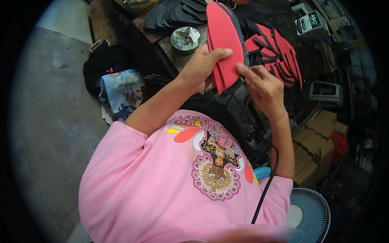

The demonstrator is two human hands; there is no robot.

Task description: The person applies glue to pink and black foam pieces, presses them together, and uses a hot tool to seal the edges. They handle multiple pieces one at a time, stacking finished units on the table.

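Note:
My left hand (203, 65) grips a few layered red foam shoe soles (225, 34), its thumb flat on the top face and its fingers hidden behind. Dark material shows along the far right edge of the soles. My right hand (264, 87) is closed at that same right edge, thumb and forefinger pinching it near the lower end. Just right of the held soles lies a fanned pile of red and black soles (279, 56) on the dark worktable. A round tin (185, 39) with pale, greenish contents stands left of my hands.
Stacked black sole pieces (175, 15) lie at the far side. A green and white box (311, 23) and a grey plastic stool (326, 93) are at the right. Cardboard boxes (320, 141) and a fan (310, 214) stand nearer. A black bag (106, 62) sits at the left.

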